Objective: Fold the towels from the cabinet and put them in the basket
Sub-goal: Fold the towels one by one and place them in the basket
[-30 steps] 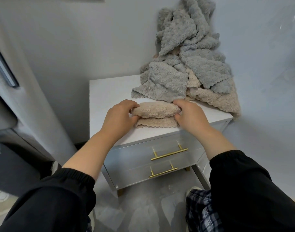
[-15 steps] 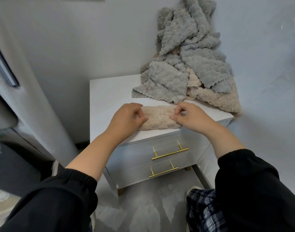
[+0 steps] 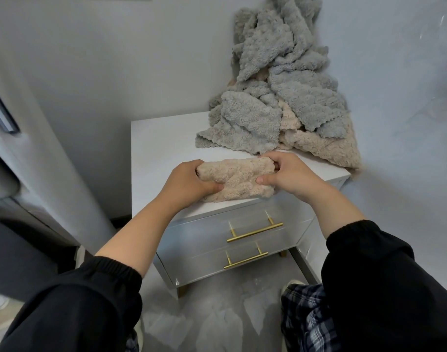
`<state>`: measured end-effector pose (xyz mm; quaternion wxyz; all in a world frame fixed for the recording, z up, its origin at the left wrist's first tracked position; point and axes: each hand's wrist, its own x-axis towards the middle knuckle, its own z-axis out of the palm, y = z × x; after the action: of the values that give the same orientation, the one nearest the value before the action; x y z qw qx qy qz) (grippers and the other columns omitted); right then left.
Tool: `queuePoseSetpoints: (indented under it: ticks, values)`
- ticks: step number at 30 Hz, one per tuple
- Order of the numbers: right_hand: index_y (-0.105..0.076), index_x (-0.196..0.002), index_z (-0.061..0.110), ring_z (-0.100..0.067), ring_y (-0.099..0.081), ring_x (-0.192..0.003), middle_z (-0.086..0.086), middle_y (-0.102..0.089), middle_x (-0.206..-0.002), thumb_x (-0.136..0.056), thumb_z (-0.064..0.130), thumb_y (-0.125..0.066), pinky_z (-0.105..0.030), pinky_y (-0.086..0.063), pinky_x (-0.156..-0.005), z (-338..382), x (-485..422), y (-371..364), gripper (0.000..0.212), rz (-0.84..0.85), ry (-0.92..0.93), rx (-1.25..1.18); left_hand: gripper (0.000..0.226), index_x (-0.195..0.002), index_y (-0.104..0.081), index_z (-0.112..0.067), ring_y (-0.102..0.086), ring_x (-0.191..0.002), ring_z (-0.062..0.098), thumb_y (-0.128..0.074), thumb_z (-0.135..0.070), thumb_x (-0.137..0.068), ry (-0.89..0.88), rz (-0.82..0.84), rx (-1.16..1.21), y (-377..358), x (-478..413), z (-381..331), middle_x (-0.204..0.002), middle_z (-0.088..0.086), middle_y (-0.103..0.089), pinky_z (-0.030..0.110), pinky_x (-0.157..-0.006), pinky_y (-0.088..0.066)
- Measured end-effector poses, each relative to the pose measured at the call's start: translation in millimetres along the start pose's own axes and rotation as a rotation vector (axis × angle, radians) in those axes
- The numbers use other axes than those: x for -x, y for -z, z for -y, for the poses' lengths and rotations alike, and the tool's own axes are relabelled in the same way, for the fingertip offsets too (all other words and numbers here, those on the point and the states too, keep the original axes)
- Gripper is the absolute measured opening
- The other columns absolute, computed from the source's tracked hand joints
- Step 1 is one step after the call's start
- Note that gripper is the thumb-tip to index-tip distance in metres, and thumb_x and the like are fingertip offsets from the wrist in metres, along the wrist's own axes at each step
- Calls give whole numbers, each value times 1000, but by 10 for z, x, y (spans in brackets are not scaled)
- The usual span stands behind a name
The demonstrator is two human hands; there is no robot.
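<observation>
1. Your left hand (image 3: pixel 189 179) gripped the left end of the folded beige towel (image 3: pixel 236 177). The thumb pressed into the near face and the fingers curled over the top.
2. Your right hand (image 3: pixel 291 176) gripped the right end the same way: thumb on the near face, fingers wrapped over the far edge.
3. The beige towel was a thick, bunched bundle between your two hands. It was at the front edge of the white cabinet (image 3: pixel 161 148), with its lower layer resting on the top.
4. A loose pile of towels (image 3: pixel 280 97), grey over beige, was heaped in the back right corner of the cabinet and leaned up against the wall. Its nearest grey corner lay just behind the bundle you held, and one beige towel hung over the right edge.
5. Two gold handles sat one above the other on the drawer fronts, the upper handle (image 3: pixel 255 231) and the lower handle (image 3: pixel 245 260), both below your hands.
6. Your black sleeves (image 3: pixel 85 295) were bunched at the forearms.
</observation>
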<state>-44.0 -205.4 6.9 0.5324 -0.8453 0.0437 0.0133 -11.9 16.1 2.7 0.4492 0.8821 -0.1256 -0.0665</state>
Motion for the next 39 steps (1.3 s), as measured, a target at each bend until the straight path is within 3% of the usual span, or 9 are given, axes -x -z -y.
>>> queuePoseSetpoints:
  ticks: [2,5,13,15,19,24,30,35,39]
  values:
    - [-57,-119,14,-6,-61,-91,3,-66,-97,-78,0,-72,-23,-50,-79,-17,-10,-36,46,0,-88,-275,27,-91,-67,-11,-64,-83,22,-81,-21,-70,17,-45,70,-19,-1,6,-88,6,-70,34,-73,-50]
    - [-54,-126,-3,-27,-54,-119,-13,-61,-125,-70,24,-81,-44,-42,-104,-24,-48,-74,68,18,-193,-619,21,-90,-66,-16,-64,-81,17,-79,-16,-73,43,-81,210,-49,-4,16,-89,1,-70,30,-73,-51]
    - [-62,-102,1,-26,-65,-103,-13,-71,-102,-90,19,-57,-43,-49,-96,45,-70,-135,22,15,-175,-900,37,-113,-64,-6,-70,-92,23,-69,5,-78,70,32,728,-98,-30,8,-103,10,-73,28,-76,-55]
    - [-61,-108,1,-28,-65,-104,-14,-70,-107,-91,22,-59,-44,-52,-93,41,-76,-184,26,-80,-199,-842,36,-111,-63,-8,-70,-90,21,-67,7,-78,79,38,762,-116,-46,4,-101,8,-73,26,-73,-54]
    - [-58,-120,-2,-32,-61,-110,-15,-63,-121,-80,48,-67,-48,-55,-87,-36,-5,-216,65,-359,-120,-332,32,-98,-63,-19,-69,-86,18,-70,5,-78,51,37,578,-202,-49,-59,-93,3,-72,30,-81,-54]
    - [-66,-113,3,-25,-62,-106,-9,-68,-113,-90,30,-63,-33,-48,-91,53,266,189,35,-616,-26,-12,28,-95,-62,-21,-66,-84,20,-69,2,-81,37,109,531,-543,-1,-516,-93,4,-70,33,-74,-53]
    - [-62,-70,2,-26,-62,-65,-7,-61,-64,-88,26,-63,-32,-46,-57,-88,984,939,29,-740,-55,209,25,-102,-63,-17,-66,-81,13,-68,-1,-84,14,295,617,-1143,339,-1130,-96,1,-69,23,-61,-56]
    - [-51,-58,6,-14,-38,-50,1,-42,-52,-84,27,-67,-26,-25,-47,-301,1811,1289,37,-775,-75,284,28,-107,-62,-16,-65,-82,14,-69,-4,-83,118,455,593,-1715,712,-1371,-93,0,-69,26,-65,-55]
    - [-68,-71,7,-9,-47,-57,-12,-61,-64,-80,28,-73,-24,-32,-53,-523,2472,1452,24,-732,-59,168,25,-102,-64,-14,-66,-80,13,-70,-2,-81,222,611,601,-2143,987,-1405,-89,1,-70,24,-62,-55]
